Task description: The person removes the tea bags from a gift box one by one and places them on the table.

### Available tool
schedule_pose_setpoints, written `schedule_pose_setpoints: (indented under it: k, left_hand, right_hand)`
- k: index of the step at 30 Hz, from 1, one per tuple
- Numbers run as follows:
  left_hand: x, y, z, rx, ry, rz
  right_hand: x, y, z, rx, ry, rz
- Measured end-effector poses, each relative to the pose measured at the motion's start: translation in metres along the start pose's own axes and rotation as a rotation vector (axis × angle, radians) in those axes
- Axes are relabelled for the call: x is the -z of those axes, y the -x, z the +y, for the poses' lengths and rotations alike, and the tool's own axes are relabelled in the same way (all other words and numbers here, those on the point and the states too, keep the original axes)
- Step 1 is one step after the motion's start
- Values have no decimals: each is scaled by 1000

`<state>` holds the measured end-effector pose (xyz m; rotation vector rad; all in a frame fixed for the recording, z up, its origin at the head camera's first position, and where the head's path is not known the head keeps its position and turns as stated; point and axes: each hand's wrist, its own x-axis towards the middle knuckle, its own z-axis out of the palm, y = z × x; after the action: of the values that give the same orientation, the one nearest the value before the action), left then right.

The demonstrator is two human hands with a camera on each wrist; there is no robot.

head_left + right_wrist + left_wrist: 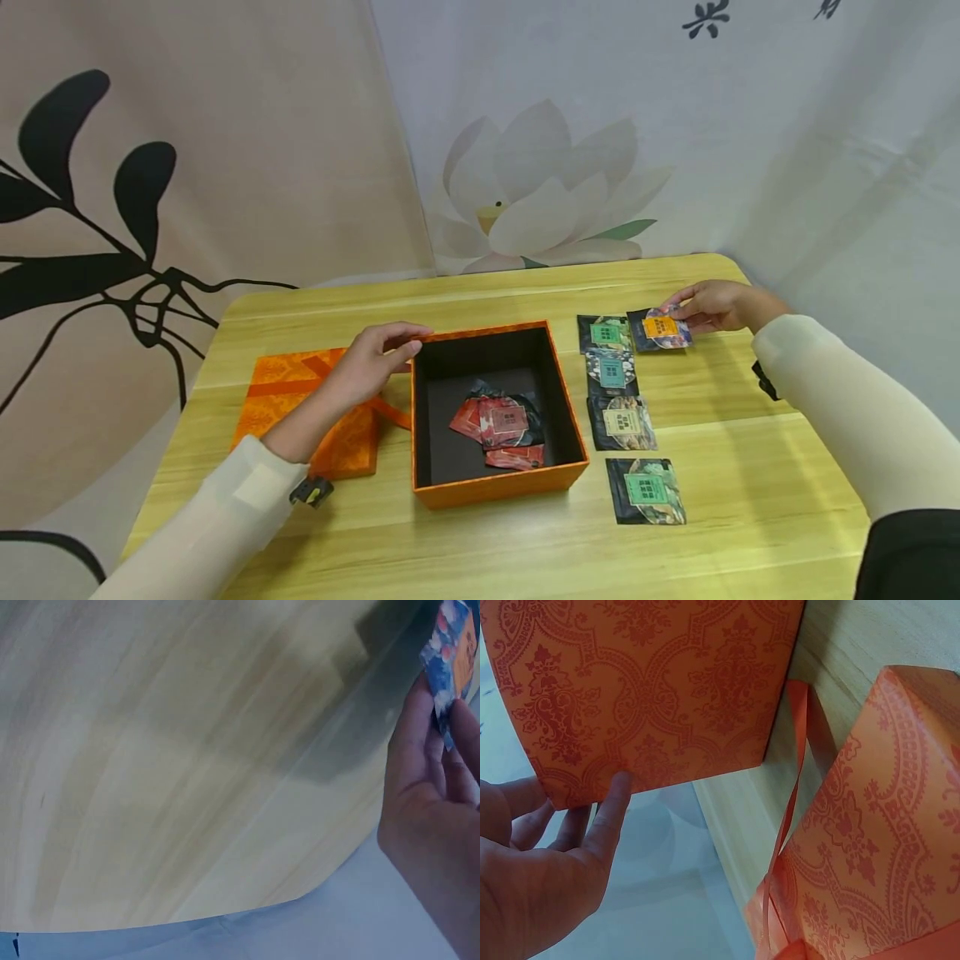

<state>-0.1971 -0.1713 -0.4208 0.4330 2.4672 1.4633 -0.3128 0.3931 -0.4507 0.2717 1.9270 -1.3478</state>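
My left hand (375,358) grips the back left corner of an orange patterned box (487,493), which stands without a lid on the table. In the left wrist view, the fingers of the left hand (562,862) lie around that corner. Several red and dark sachets (510,421) lie loosely inside the box. My right hand (716,307) pinches the right edge of a dark sachet with an orange label (660,327). The right wrist view shows this hand (435,795) holding the floral-printed sachet between thumb and fingers.
A column of sachets runs right of the box: green-label (606,334), blue-label (611,373), cream-label (622,422) and another green-label sachet (647,490) nearest me. Left lies an orange lid (277,400) with a ribbon (390,412). A printed cloth (300,150) hangs behind the wooden table (525,558).
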Motion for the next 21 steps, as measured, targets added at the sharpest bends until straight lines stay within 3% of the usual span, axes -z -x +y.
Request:
schedule_pose_setpoints:
  k: [10,21]
  left_hand:
    - [0,1,1,-2,-10,2]
    - [-1,1,1,8,-1,-5]
  right_hand:
    - [0,-4,8,-4,36,49]
    - [-4,-3,4,14,283,143]
